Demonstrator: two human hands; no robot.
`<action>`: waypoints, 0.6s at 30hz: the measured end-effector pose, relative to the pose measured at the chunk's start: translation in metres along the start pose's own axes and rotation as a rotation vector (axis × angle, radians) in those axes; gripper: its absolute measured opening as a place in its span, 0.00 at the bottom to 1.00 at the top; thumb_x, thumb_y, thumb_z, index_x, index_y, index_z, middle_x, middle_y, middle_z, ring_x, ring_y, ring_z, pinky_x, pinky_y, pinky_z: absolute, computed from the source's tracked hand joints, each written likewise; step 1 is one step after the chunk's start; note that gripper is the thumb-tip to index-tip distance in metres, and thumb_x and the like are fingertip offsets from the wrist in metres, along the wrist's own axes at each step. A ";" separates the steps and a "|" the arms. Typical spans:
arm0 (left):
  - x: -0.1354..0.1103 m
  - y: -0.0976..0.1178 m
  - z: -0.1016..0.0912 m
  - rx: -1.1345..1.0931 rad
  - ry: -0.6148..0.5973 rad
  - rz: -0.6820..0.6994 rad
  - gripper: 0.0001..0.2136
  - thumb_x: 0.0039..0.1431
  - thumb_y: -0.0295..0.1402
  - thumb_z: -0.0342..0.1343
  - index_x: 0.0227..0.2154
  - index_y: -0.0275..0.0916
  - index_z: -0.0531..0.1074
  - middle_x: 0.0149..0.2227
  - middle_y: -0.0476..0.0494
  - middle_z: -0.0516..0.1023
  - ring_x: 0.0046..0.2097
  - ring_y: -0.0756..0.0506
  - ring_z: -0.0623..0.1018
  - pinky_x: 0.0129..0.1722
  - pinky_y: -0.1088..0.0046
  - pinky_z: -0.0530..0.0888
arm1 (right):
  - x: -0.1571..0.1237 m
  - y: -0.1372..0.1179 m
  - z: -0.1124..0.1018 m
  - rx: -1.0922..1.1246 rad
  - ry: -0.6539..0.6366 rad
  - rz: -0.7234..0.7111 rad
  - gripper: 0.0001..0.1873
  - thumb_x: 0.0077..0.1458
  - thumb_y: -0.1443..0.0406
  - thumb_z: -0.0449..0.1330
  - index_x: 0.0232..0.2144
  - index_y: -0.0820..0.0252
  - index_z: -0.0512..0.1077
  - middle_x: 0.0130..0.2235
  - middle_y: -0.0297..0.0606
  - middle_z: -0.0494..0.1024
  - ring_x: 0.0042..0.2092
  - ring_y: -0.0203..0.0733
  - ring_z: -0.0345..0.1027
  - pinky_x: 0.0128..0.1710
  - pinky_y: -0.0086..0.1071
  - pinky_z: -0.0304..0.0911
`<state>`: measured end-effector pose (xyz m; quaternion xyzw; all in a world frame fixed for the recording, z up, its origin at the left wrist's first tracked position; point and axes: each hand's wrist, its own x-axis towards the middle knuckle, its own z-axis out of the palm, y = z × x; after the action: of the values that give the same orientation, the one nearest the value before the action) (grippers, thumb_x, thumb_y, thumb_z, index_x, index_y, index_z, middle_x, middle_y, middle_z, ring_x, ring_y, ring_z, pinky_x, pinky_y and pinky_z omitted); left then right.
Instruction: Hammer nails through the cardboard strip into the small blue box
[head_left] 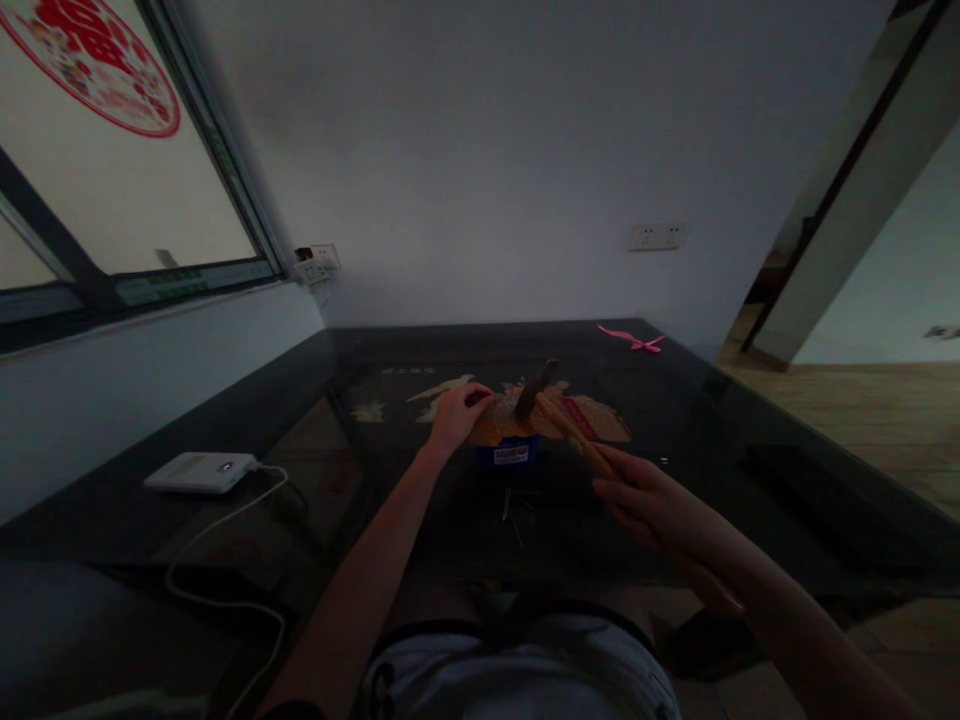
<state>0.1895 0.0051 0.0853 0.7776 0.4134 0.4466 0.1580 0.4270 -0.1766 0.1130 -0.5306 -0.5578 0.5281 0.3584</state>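
Seated at a dark glass table [750, 450], landmark for all that follows. Nearest, at its near edge: right hand [645, 500] closed around the wooden handle of a hammer [551, 405], head raised over the middle of the table. Just under that, a few loose nails [512, 510] lying on the glass. Farther in, mid-table: left hand [454, 412] pinched on the top of a piece of wood [517, 425] resting on a small blue box [508, 452]; what sits between the fingertips too small to tell. No nail visibly driven yet, so seemingly early going. On the table's left, a white device [201, 470] with cable. At the far right corner, a pink ribbon [634, 340].
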 end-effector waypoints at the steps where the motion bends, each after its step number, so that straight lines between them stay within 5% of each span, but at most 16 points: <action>1: -0.001 0.000 0.001 -0.006 0.008 -0.002 0.03 0.52 0.28 0.57 0.30 0.38 0.75 0.31 0.46 0.79 0.34 0.47 0.77 0.37 0.72 0.72 | 0.000 0.000 0.000 0.000 -0.008 -0.005 0.31 0.53 0.60 0.55 0.58 0.61 0.54 0.16 0.21 0.57 0.14 0.26 0.48 0.10 0.19 0.47; 9: -0.002 -0.001 0.001 0.019 0.038 0.046 0.04 0.53 0.29 0.56 0.31 0.38 0.75 0.32 0.45 0.78 0.34 0.47 0.77 0.37 0.71 0.72 | -0.001 0.002 0.002 -0.011 -0.026 -0.020 0.32 0.54 0.60 0.55 0.59 0.61 0.52 0.15 0.20 0.56 0.14 0.26 0.47 0.10 0.18 0.47; 14: -0.020 0.029 -0.016 0.185 0.161 0.259 0.08 0.56 0.32 0.55 0.38 0.39 0.74 0.40 0.42 0.77 0.44 0.44 0.74 0.47 0.64 0.68 | -0.003 0.006 0.000 0.014 -0.018 -0.013 0.32 0.54 0.60 0.55 0.59 0.58 0.53 0.16 0.21 0.57 0.14 0.26 0.49 0.10 0.18 0.47; 16: -0.039 0.045 -0.022 0.214 0.107 0.353 0.08 0.58 0.32 0.53 0.38 0.39 0.73 0.39 0.43 0.77 0.44 0.45 0.73 0.48 0.65 0.67 | -0.006 0.004 -0.001 0.015 -0.010 -0.011 0.32 0.54 0.59 0.56 0.59 0.59 0.54 0.16 0.21 0.56 0.14 0.26 0.48 0.11 0.18 0.47; 18: -0.061 0.057 -0.025 0.202 -0.094 0.474 0.07 0.59 0.31 0.52 0.38 0.39 0.72 0.37 0.45 0.77 0.42 0.48 0.74 0.46 0.69 0.67 | -0.011 0.003 -0.003 0.014 0.003 -0.014 0.33 0.54 0.59 0.56 0.59 0.59 0.54 0.15 0.21 0.56 0.14 0.26 0.48 0.11 0.19 0.47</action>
<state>0.1811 -0.0806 0.0993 0.8845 0.2544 0.3910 -0.0105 0.4321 -0.1868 0.1128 -0.5251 -0.5570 0.5288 0.3666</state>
